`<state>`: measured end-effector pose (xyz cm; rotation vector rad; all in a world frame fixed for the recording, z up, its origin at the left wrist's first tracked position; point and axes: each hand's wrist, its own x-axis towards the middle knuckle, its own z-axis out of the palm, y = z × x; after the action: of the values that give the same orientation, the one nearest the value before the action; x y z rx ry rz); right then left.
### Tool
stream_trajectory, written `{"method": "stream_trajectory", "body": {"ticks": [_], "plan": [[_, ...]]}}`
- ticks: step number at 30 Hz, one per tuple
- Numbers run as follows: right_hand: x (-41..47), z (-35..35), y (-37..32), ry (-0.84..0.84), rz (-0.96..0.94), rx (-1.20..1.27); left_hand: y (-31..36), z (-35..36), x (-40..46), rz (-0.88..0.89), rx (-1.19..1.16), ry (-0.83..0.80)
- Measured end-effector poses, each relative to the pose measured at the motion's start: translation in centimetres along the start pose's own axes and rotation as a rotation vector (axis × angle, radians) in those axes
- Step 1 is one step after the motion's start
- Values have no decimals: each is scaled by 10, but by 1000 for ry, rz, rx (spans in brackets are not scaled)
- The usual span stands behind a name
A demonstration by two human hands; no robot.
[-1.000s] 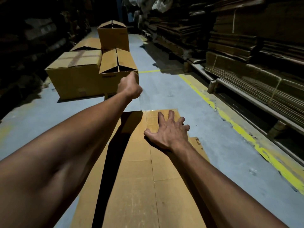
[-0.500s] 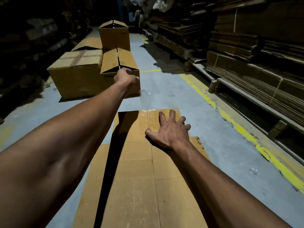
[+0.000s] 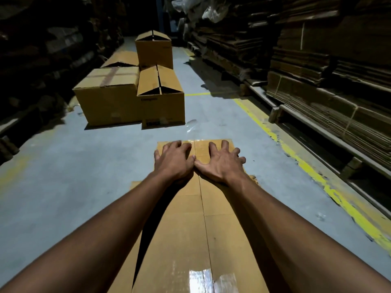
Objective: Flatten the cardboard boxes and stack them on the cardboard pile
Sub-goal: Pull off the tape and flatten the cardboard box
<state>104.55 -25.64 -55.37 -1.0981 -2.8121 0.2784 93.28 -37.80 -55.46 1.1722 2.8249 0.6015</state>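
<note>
Both your hands lie palm-down, side by side, on the far end of a flattened cardboard box (image 3: 203, 218) on the grey floor (image 3: 63, 187). Your left hand (image 3: 173, 160) has fingers spread w/ tips bent onto the board; your right hand (image 3: 221, 160) does the same, thumbs touching at the center seam. Ahead, well apart, stand 4 unflattened boxes: a taped box (image 3: 108, 98) beside an open-flap box (image 3: 161, 102), two more behind. Stacked cardboard piles (image 3: 330, 106) fill the racks at right.
</note>
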Motion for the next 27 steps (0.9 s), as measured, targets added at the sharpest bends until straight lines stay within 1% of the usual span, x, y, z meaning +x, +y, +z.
{"method": "stream_trajectory", "body": {"ticks": [3, 7, 9, 13, 16, 19, 21, 24, 26, 27], "plan": [[-10, -13, 4, -134, -3, 63, 1, -15, -10, -98, -21, -155], [-39, -26, 10, -331, 89, 56, -2, -34, -30, -180, -35, -354], [-51, -34, 5, -394, 123, 49, 1, -43, -47, -206, 1, -411], [-73, -45, -7, -459, 152, -30, 11, -56, -80, -276, 75, -490], [-93, -55, -9, -480, 161, 11, 18, -60, -95, -349, 91, -510], [-105, -71, -6, -426, 194, 138, 26, -61, -111, -432, 10, -557], [-115, -87, -5, -384, 201, 240, 37, -58, -124, -440, 11, -572], [-124, -111, -5, -324, 199, 297, 59, -56, -145, -431, 65, -543], [-132, -129, -3, -326, 204, 278, 65, -57, -148, -454, 17, -502], [-136, -138, 0, -358, 181, 250, 66, -61, -148, -469, -28, -486]]}}
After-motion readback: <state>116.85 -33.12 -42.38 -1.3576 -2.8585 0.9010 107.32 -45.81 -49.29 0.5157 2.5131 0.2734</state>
